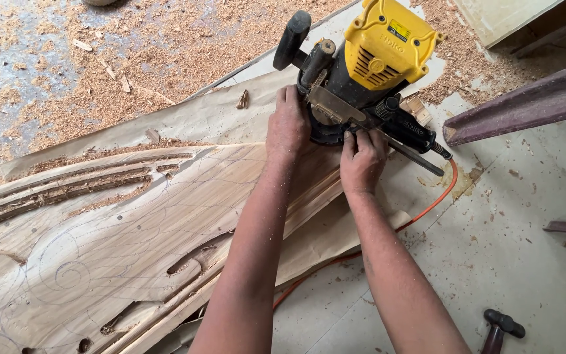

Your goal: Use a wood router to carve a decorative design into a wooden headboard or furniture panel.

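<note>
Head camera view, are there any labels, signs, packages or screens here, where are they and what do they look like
Sticker: on top of the yellow router housing, small rectangle, dark with yellow, red and green patches.
Raised lettering: moulded into the same housing, yellow on yellow.
Handle marking: pale print on the black side handle, just right of the right hand.
Left hand rests by the router base.
No packages, signs or screens.

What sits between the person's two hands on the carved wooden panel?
In the head view, the router's black base lies between the left hand and right hand, both pressed against it on the panel.
</note>
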